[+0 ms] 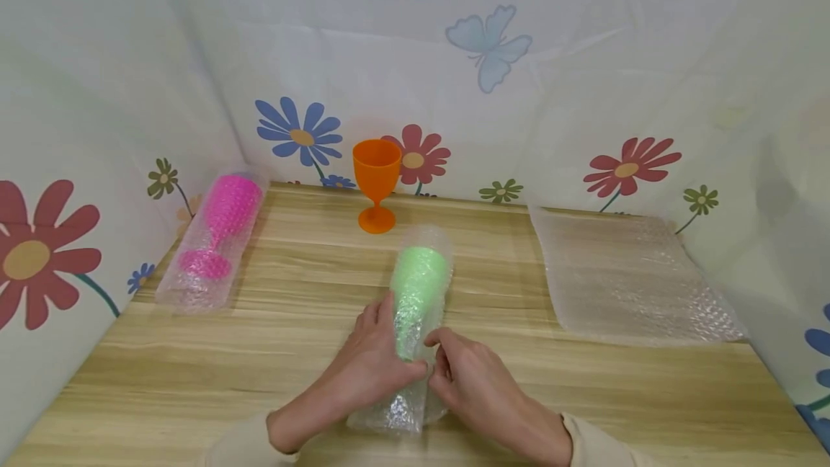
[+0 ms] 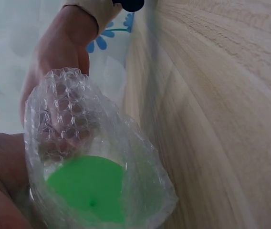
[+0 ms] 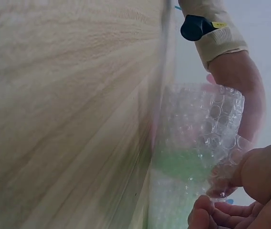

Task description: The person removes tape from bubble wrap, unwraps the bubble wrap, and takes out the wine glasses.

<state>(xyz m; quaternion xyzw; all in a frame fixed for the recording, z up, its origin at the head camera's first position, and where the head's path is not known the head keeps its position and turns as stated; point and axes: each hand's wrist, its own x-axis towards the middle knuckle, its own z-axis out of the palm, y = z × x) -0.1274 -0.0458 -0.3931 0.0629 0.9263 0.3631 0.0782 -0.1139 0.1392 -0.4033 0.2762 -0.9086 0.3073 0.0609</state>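
Green goblet (image 1: 420, 274) lies rolled in bubble wrap (image 1: 403, 409) front and centre on the worktop (image 1: 246, 359), left hand (image 1: 369, 362) clasping the roll, right hand (image 1: 476, 378) pinching a wrap edge, which looks best drawn snug and smoothed evenly without squashing the goblet.

Both forearms (image 1: 320, 398) reach forward and inward, cream sleeves (image 1: 249, 442) ending at the wrists (image 1: 285, 427). The left hand (image 1: 369, 362) lies aslant, fingers (image 1: 371, 314) pointing ahead, thumb (image 1: 415, 371) stretched toward the right hand (image 1: 476, 384), whose fingers (image 3: 207, 214) curl in to meet its thumb in a pinch. The two hands sit close together.
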